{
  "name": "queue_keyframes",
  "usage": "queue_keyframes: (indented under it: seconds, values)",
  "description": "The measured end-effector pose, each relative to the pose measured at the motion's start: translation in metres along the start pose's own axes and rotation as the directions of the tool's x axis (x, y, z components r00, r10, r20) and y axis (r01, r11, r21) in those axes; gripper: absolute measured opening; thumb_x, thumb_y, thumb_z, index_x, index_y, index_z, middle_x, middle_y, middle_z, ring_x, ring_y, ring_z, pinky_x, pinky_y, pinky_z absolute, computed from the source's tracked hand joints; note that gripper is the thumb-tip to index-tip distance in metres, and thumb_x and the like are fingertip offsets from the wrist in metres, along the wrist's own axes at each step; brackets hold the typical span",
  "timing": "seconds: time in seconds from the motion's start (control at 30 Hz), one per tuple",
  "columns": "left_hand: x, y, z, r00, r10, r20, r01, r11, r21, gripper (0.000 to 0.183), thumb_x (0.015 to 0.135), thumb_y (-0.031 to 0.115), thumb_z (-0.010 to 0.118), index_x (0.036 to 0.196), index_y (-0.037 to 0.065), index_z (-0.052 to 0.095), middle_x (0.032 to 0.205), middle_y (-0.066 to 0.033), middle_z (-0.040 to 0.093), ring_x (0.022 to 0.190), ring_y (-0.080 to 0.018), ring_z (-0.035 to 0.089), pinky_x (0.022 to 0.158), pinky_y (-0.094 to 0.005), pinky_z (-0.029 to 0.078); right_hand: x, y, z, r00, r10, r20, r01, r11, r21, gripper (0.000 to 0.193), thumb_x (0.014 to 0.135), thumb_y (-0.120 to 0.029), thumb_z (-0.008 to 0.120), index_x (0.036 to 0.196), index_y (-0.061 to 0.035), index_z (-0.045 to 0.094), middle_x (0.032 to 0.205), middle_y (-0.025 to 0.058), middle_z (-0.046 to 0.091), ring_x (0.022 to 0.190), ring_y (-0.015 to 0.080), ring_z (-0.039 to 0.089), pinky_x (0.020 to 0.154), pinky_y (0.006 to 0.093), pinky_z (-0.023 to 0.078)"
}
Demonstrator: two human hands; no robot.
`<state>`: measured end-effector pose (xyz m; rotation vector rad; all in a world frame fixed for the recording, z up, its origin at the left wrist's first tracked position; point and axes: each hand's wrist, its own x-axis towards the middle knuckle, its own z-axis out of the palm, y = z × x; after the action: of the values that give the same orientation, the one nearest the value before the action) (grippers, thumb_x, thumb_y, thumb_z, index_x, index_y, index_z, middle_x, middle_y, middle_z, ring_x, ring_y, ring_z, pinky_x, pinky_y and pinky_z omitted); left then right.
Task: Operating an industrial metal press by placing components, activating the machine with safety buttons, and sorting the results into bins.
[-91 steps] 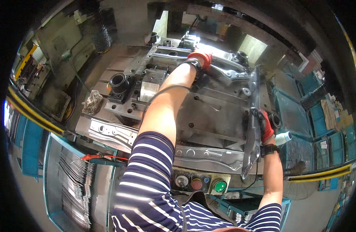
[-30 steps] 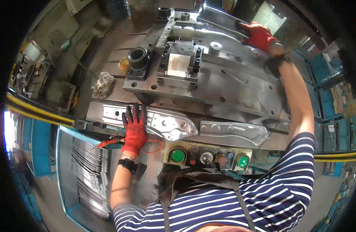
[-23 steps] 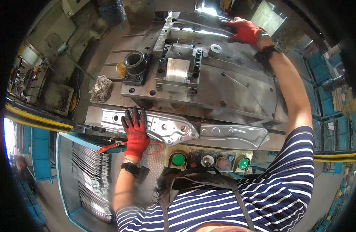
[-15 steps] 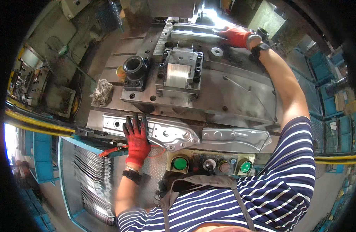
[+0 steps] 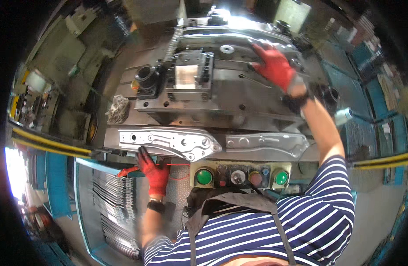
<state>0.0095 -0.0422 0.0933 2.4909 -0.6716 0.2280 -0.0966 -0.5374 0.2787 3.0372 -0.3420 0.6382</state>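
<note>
Along the front edge of the press bed lies a shiny stamped metal bracket with holes and ridges. My left hand, in a red glove with dark fingertips, is at its lower edge, fingers apart and holding nothing; whether the fingertips touch the metal is unclear. A second stamped metal piece rests to the right of the bracket. Over the right side of the bed, my right hand, also red-gloved and slightly blurred, is spread and empty. Beyond it a long metal part lies across the back of the bed.
A die block stands mid-bed, with a black cylindrical post and a crumpled rag to its left. A control box with green buttons is in front of me. Several nested metal parts fill a blue-edged bin at lower left.
My right hand has come away from the long part at the back, toward me. My left hand has slid down off the bracket's face to its near edge. The whole view has shifted slightly.
</note>
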Motion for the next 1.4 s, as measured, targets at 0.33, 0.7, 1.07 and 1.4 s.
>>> queue_keyframes:
  seconds: [0.33, 0.7, 1.07, 1.4]
  values:
    - [-0.085, 0.006, 0.078, 0.562, 0.01, 0.827, 0.592, 0.694, -0.41, 0.078, 0.075, 0.017, 0.076, 0.138, -0.001, 0.035, 0.13, -0.017, 0.054, 0.12, -0.0249, 0.051, 0.099, -0.0351, 0.043, -0.451, -0.014, 0.061, 0.584, 0.812, 0.011, -0.747, 0.532, 0.4, 0.059, 0.083, -0.026, 0.067, 0.133, -0.0012, 0.048, 0.109, 0.0194, 0.063, 0.1, 0.0354, 0.061, 0.085, 0.0411, 0.048]
    - [-0.109, -0.022, 0.123, 0.71, -0.102, 0.697, 0.384, 0.886, -0.261, 0.068, 0.072, 0.025, 0.079, 0.122, -0.007, 0.045, 0.118, -0.0251, 0.06, 0.114, -0.0364, 0.058, 0.094, -0.0396, 0.047, -0.512, -0.043, 0.172, 0.409, 0.775, 0.482, -0.91, 0.304, 0.283, 0.055, 0.072, -0.035, 0.079, 0.11, 0.0008, 0.06, 0.105, 0.0239, 0.065, 0.101, 0.0397, 0.061, 0.083, 0.0451, 0.05]
    - [-0.093, 0.018, 0.102, 0.646, -0.239, 0.725, 0.355, 0.935, -0.008, 0.081, 0.073, 0.031, 0.078, 0.132, -0.008, 0.038, 0.129, -0.0278, 0.053, 0.124, -0.0362, 0.05, 0.1, -0.0388, 0.043, -0.497, -0.047, 0.147, 0.443, 0.793, 0.418, -0.892, 0.345, 0.292, 0.05, 0.074, -0.035, 0.078, 0.104, 0.0017, 0.061, 0.101, 0.0253, 0.065, 0.1, 0.0407, 0.061, 0.084, 0.0451, 0.049]
    - [-0.108, -0.026, 0.129, 0.677, -0.227, 0.7, 0.446, 0.883, -0.145, 0.074, 0.074, 0.02, 0.077, 0.133, -0.005, 0.039, 0.131, -0.022, 0.052, 0.123, -0.0289, 0.05, 0.099, -0.0381, 0.043, -0.484, -0.051, 0.138, 0.36, 0.73, 0.581, -0.932, 0.247, 0.267, 0.053, 0.074, -0.031, 0.078, 0.107, 0.0041, 0.057, 0.106, 0.0278, 0.062, 0.1, 0.0425, 0.06, 0.081, 0.0468, 0.049]
